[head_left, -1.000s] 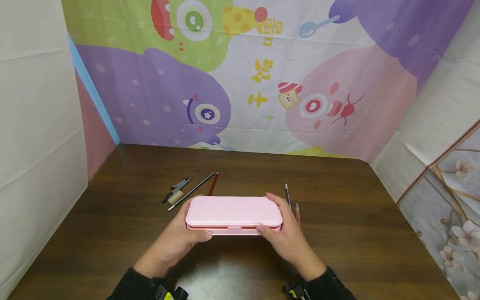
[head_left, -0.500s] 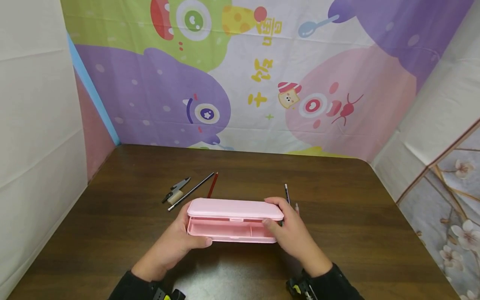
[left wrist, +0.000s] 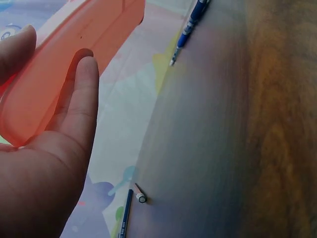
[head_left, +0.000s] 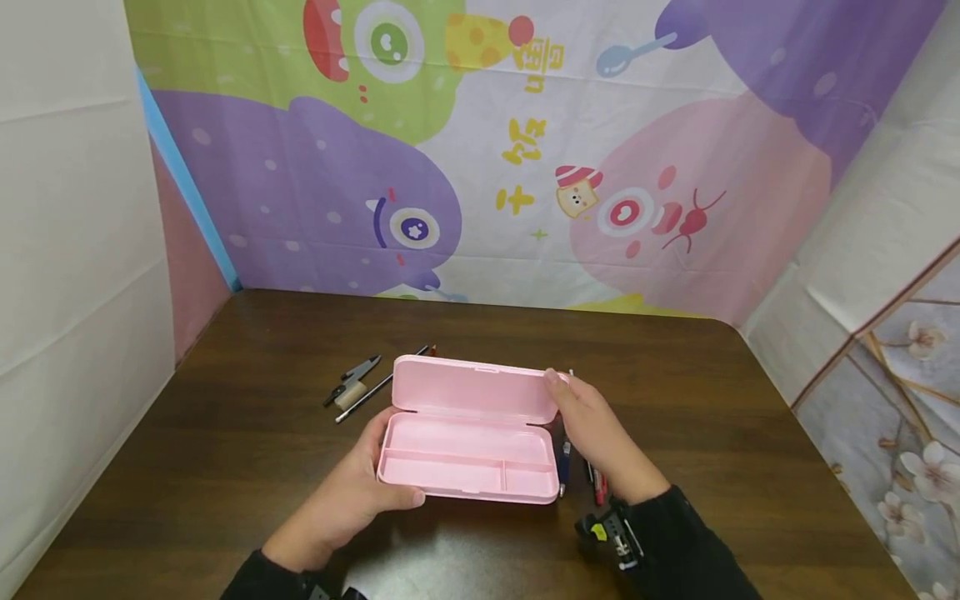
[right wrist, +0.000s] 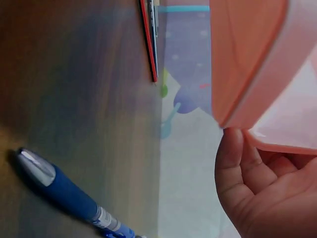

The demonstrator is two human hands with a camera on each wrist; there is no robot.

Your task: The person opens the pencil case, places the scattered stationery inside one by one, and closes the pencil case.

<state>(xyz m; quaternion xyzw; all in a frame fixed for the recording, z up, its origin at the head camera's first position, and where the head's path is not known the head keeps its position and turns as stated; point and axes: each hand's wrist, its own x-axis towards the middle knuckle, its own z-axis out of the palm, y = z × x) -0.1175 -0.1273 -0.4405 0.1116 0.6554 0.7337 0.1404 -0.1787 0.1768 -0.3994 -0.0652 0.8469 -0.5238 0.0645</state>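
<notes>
A pink pencil case is held above the table, its lid swung up and back. Its inner tray shows a long rear compartment and two smaller front ones, with nothing in them. My left hand grips the case's left end, thumb on the front edge; in the left wrist view the fingers lie along its underside. My right hand holds the lid's right end, thumb on its inner face. In the right wrist view, fingertips touch the pink plastic by the lid's edge.
Left of the case lie a grey pen-like item, a beige eraser and a dark pencil. A red pencil is mostly hidden behind the lid. A blue pen and a red pen lie at right. A printed curtain hangs behind.
The lid has gone from nearly closed to raised, baring the compartments. My right hand has moved up and right from the front edge with the lid; my left hand keeps its hold.
</notes>
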